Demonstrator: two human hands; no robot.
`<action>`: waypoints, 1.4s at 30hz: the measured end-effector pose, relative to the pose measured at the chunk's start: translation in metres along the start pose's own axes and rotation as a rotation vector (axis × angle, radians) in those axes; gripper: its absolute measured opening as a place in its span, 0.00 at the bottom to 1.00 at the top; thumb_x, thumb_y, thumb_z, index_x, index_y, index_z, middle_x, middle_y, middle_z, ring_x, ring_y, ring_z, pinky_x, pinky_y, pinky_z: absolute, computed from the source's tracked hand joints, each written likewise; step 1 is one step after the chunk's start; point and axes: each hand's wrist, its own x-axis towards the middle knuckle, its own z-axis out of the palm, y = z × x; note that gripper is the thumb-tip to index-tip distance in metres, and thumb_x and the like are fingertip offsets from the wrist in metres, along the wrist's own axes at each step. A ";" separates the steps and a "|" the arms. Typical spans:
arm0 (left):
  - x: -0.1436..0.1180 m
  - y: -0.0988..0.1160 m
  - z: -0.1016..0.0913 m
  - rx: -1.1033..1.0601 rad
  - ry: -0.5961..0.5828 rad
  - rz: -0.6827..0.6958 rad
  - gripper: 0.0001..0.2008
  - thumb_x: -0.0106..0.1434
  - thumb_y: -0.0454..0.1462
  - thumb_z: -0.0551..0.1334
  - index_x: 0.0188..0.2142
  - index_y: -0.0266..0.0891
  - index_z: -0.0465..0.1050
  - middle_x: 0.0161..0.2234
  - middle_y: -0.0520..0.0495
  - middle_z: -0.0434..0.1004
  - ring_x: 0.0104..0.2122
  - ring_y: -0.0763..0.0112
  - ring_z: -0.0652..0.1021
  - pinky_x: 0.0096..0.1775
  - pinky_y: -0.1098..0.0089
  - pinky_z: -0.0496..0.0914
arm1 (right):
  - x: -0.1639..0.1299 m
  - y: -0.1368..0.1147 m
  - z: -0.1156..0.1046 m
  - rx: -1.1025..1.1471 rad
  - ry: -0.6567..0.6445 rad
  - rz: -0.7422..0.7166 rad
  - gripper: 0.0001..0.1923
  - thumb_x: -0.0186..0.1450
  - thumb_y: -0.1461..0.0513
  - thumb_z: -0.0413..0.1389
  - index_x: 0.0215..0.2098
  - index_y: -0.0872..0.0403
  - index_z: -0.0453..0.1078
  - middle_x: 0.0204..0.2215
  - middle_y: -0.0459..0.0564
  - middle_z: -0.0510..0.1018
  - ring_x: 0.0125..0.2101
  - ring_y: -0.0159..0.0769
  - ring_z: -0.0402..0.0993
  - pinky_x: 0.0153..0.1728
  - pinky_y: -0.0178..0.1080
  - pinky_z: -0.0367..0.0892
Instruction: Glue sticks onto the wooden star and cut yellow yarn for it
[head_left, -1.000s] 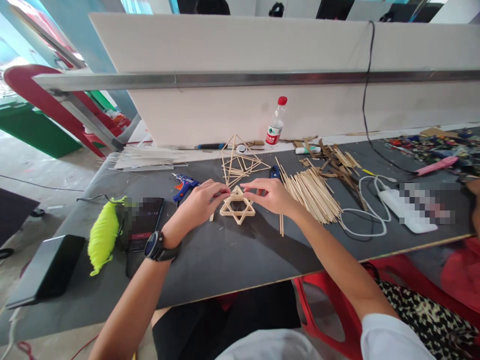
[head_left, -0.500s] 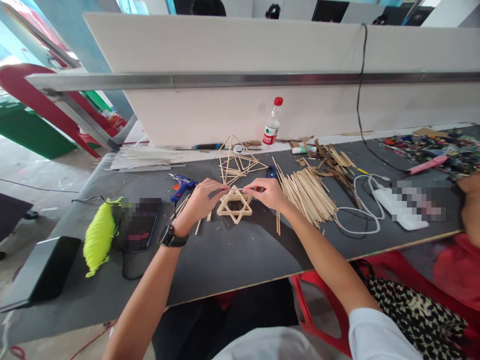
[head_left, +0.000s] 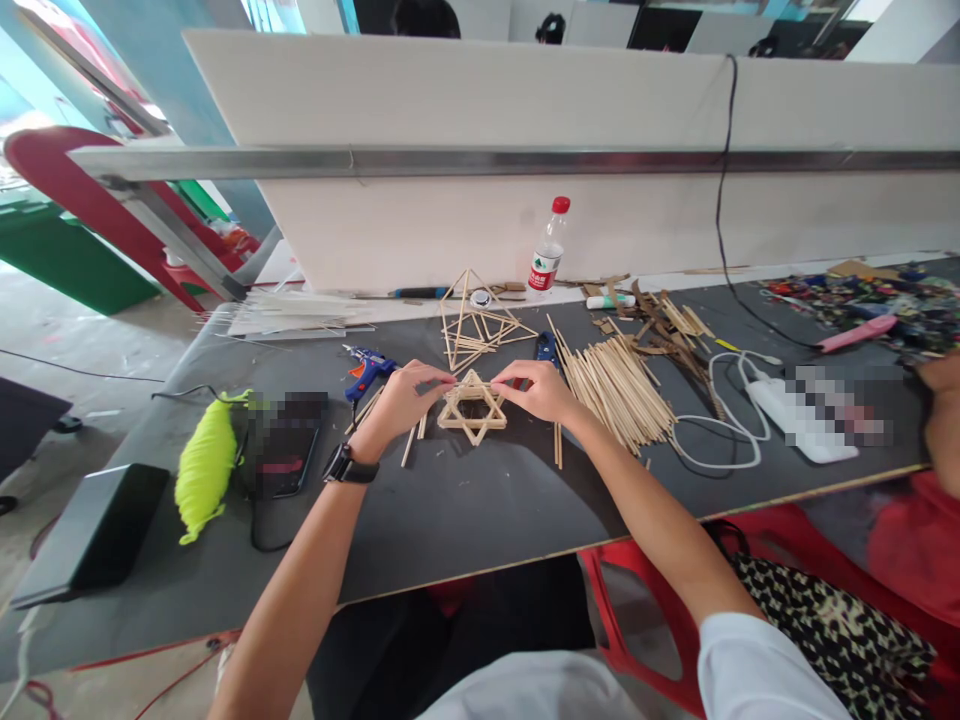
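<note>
While the six-pointed star of thin pale wooden sticks [head_left: 472, 407] lies flat at mid-frame on the dark matte surface [head_left: 465, 510], the left hand [head_left: 401, 400] and right hand [head_left: 536, 390] pinch its upper corners with nearly closed fingers; a loose stick bundle [head_left: 619, 385] fans out just right.

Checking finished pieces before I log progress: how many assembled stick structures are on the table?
2: a flat star held between the left hand and right hand, and a taller frame just behind it. Others may hide among the clutter.
</note>
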 end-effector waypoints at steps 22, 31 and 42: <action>0.000 -0.002 -0.002 0.053 -0.043 -0.005 0.12 0.69 0.45 0.63 0.41 0.43 0.84 0.41 0.45 0.85 0.43 0.60 0.79 0.46 0.63 0.73 | -0.001 0.006 0.001 -0.066 -0.045 -0.024 0.07 0.69 0.59 0.62 0.37 0.52 0.82 0.36 0.50 0.86 0.33 0.34 0.80 0.35 0.36 0.71; 0.000 -0.003 -0.001 0.062 -0.055 0.008 0.12 0.69 0.44 0.63 0.41 0.44 0.84 0.41 0.45 0.86 0.43 0.60 0.79 0.42 0.63 0.71 | -0.001 0.007 0.002 -0.075 -0.043 -0.032 0.07 0.69 0.59 0.61 0.37 0.52 0.81 0.36 0.50 0.85 0.33 0.35 0.80 0.36 0.37 0.71; 0.001 -0.008 0.001 0.091 -0.043 0.092 0.10 0.70 0.43 0.63 0.39 0.44 0.83 0.41 0.47 0.86 0.43 0.59 0.79 0.49 0.60 0.69 | -0.001 0.007 0.003 -0.091 -0.032 -0.048 0.07 0.69 0.60 0.61 0.37 0.53 0.81 0.36 0.49 0.85 0.32 0.34 0.79 0.34 0.36 0.72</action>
